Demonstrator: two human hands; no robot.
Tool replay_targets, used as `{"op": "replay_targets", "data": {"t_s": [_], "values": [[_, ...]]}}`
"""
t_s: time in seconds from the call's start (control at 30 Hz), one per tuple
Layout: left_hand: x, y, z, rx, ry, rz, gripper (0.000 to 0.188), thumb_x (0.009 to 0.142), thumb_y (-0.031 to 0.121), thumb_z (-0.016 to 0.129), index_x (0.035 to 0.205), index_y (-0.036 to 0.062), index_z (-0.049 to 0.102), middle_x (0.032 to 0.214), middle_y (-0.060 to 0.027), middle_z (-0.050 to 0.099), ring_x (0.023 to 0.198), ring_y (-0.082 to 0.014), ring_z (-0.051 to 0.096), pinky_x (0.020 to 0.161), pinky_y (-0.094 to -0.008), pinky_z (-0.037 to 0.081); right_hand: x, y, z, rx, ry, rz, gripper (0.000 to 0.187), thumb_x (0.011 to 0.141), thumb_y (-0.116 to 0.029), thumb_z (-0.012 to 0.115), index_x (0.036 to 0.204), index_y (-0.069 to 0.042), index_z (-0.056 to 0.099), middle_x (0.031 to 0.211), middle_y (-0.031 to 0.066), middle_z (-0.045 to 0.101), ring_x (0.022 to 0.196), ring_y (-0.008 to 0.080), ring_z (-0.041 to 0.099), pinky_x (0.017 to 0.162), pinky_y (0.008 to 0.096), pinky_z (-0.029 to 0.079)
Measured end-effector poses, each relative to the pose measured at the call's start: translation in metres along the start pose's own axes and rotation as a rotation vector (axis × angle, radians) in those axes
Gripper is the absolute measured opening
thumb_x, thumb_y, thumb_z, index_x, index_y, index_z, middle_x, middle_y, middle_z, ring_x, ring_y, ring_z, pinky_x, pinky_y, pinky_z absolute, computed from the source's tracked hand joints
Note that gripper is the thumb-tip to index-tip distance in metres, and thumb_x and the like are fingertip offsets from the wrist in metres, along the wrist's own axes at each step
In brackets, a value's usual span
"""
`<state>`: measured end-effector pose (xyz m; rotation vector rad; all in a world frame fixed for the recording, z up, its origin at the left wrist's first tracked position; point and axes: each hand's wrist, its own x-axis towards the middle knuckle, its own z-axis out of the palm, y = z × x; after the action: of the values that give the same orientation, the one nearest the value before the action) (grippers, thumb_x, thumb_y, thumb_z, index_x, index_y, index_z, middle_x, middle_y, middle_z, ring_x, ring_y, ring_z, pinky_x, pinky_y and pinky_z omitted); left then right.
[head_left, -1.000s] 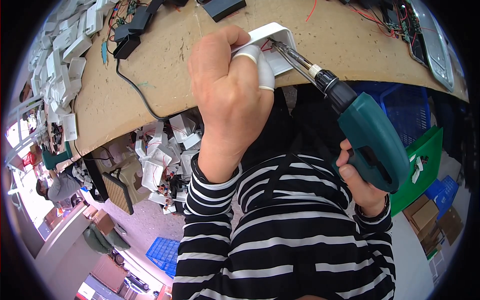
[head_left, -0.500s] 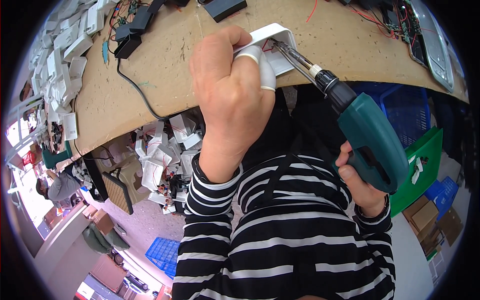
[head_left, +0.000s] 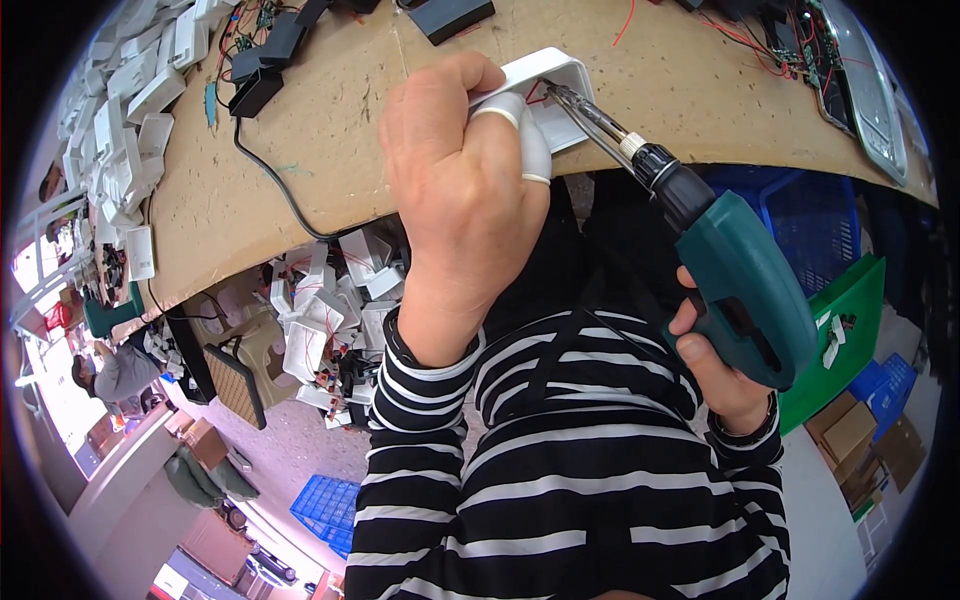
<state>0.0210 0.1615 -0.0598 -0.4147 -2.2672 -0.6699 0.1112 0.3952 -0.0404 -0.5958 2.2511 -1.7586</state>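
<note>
My left hand point(head_left: 460, 190) is closed on a white plastic case point(head_left: 545, 68), tilted up at the front edge of the workbench. White finger covers are on two of its fingers, which reach into the case. Thin red wire point(head_left: 537, 97) shows inside. From the right, my right hand point(head_left: 720, 370) grips a dark green soldering gun point(head_left: 750, 280) by its handle. The gun's metal tip and thin guide tube point into the case, close to the wire. Whether the tip touches anything inside cannot be made out.
White cases point(head_left: 130, 120) are heaped on the bench's left, more point(head_left: 320, 320) below its edge. A black cable point(head_left: 265, 175) crosses the bench point(head_left: 330, 120). Black boxes point(head_left: 450, 18) lie at the back, circuit boards with wires at right. A green tray point(head_left: 850, 330) and blue crate point(head_left: 815, 215) stand lower right.
Almost everything holds still. The soldering gun has shifted very slightly, and the fingers of my right hand at its trigger side have moved a little, showing more of one finger.
</note>
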Motion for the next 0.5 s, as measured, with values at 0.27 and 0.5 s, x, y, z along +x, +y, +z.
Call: {"op": "replay_targets", "data": {"t_s": [0.27,0.5], "values": [[0.0,0.001,-0.002,0.005,-0.02,-0.019,0.013,0.051,-0.005,0.058,0.062,-0.0048,0.05,0.087,-0.0121,0.053,0.074,-0.026,0.049,0.064,-0.0357,0.037,0.012,-0.013,0.014,0.05,0.279,0.112,0.018,0.065,-0.002,0.067,0.082,0.0,0.061,0.068,0.0057,0.059,0.059,0.0148,0.058,0.054,0.0243,0.046],[0.0,0.0,0.0,-0.006,-0.001,-0.011,0.014,0.051,-0.005,0.057,0.062,-0.005,0.05,0.088,-0.0123,0.053,0.075,-0.0264,0.049,0.065,-0.0356,0.037,0.012,-0.013,0.012,0.075,0.256,0.13,0.018,0.066,-0.002,0.067,0.082,0.001,0.061,0.07,0.0064,0.058,0.06,0.0149,0.058,0.054,0.0243,0.046]]}}
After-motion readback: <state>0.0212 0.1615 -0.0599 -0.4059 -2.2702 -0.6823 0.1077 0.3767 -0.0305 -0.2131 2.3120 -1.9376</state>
